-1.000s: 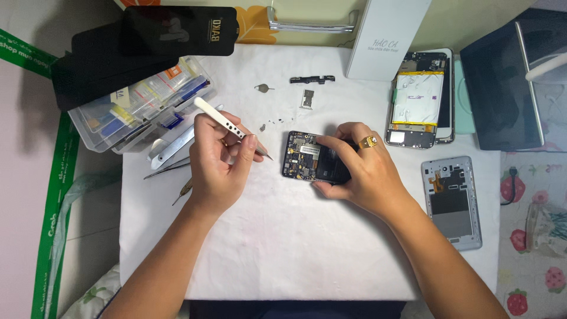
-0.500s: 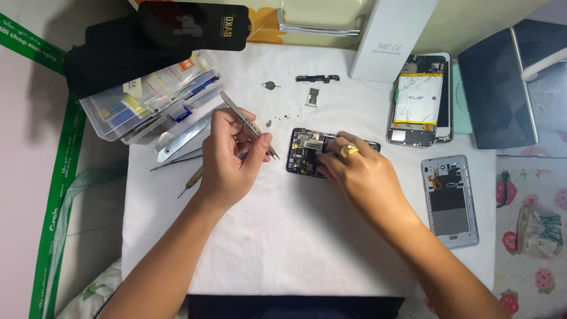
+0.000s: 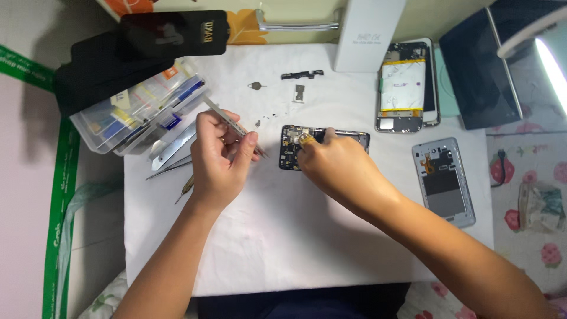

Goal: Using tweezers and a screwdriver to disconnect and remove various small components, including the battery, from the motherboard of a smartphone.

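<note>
left hand [image 3: 221, 152] is pinched on metal tweezers [image 3: 236, 125], thumb and forefinger clamped round the shaft, the rest of the fingers curled in. the tips point down-right and end just short of the opened phone [image 3: 322, 147], not touching it as far as i can tell.

right hand [image 3: 333, 162] lies on top of that phone, fingers bent and pressed down on it. it covers most of the lower half, so i can't tell if i'm gripping a part or only holding the body steady. there's a gold ring [image 3: 306, 139] on one finger.

the phone lies flat on the white cloth [image 3: 266, 236], about centre and toward the far side, back off, dark board exposed at its left end.

small loose bits [image 3: 271, 115] lie on the cloth just beyond the tweezers tip, too small to identify. farther back: a sim tray [image 3: 299, 93], a black strip part [image 3: 302, 75] and a sim eject pin [image 3: 256, 85].

left of my left hand: a clear plastic parts box [image 3: 139, 106], with more metal tools [image 3: 171, 153] fanned out just beside it.

right side: a second opened phone [image 3: 407, 85] with its battery showing, and a grey rear frame [image 3: 443, 180] nearer to me, well apart from my hands. a white box [image 3: 369, 32] stands upright at the far edge.
</note>
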